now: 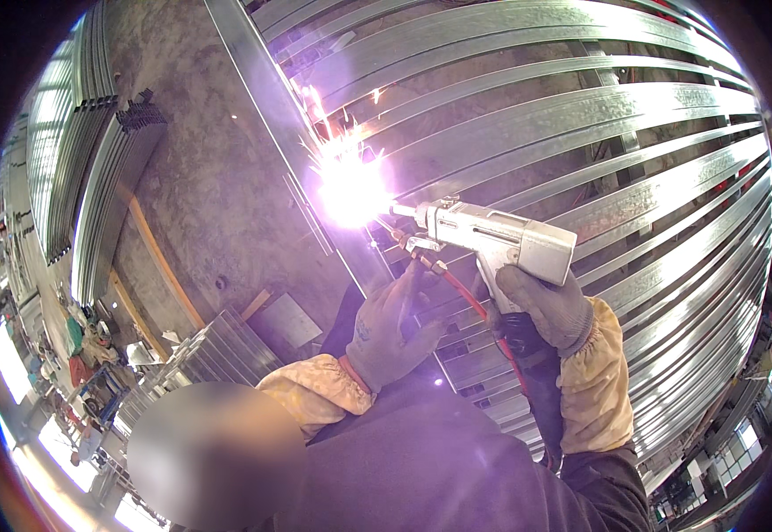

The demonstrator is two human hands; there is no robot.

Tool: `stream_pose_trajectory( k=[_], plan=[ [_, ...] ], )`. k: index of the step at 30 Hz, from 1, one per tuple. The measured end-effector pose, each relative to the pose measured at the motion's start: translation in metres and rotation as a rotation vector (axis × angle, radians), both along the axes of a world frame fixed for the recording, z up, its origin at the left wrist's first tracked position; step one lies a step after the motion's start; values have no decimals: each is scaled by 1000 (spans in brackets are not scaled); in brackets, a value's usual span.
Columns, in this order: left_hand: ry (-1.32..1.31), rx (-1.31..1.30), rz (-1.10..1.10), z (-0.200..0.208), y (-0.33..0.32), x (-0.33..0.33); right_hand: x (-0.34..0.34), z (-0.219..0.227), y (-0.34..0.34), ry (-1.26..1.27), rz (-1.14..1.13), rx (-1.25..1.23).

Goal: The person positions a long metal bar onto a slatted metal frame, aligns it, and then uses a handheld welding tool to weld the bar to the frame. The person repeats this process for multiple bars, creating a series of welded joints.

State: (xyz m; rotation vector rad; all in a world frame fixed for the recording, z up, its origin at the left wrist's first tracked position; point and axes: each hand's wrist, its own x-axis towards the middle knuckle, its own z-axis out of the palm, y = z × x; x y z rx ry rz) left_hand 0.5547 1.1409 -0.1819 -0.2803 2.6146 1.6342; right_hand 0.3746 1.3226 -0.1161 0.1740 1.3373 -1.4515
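My right hand [550, 306], in a grey glove with a tan cuff, is wrapped around the grip of a silver welding gun [510, 232]. Its nozzle points left at a glaring white-violet arc [350, 188] that throws sparks upward and hides the spot being welded. The arc burns along a long metal rail [262, 84], where the ends of the slats meet it. Below the nozzle, my gloved left hand [382, 332] is open, fingers stretched toward the brass fitting of a thin red hose [467, 294], thumb apart. Whether its fingertips touch the fitting I cannot tell.
Long shiny metal slats [545, 120] run in parallel with gaps across the right side. On the concrete floor [200, 151] at left lie bundles of metal channels [107, 222] and wooden strips [160, 253]. Nearer me are a stack of metal profiles [226, 350] and a flat plate [290, 319].
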Motion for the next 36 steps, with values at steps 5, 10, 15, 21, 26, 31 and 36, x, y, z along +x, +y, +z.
stream_pose_trajectory(
  k=[5, 10, 15, 21, 26, 31, 36],
  plan=[
    [30, 23, 20, 4, 2, -2, -1, -2, 2, 2, 16, -20],
    [26, 12, 14, 9, 1, -4, -2, 3, 1, -21, 25, -22],
    [8, 8, 2, 10, 2, -3, 1, 1, 2, 2, 5, -7],
    [-24, 34, 1, 12, 1, -2, -1, 4, 3, -22, 22, -27],
    [-28, 35, -9, 12, 2, -2, 1, 7, 3, -24, 2, 9],
    [-41, 53, -14, 15, 2, -1, 1, 7, 6, -26, 9, -5],
    [-62, 38, -35, 15, 1, 0, 1, 3, 9, -28, 25, -27]
  ],
)
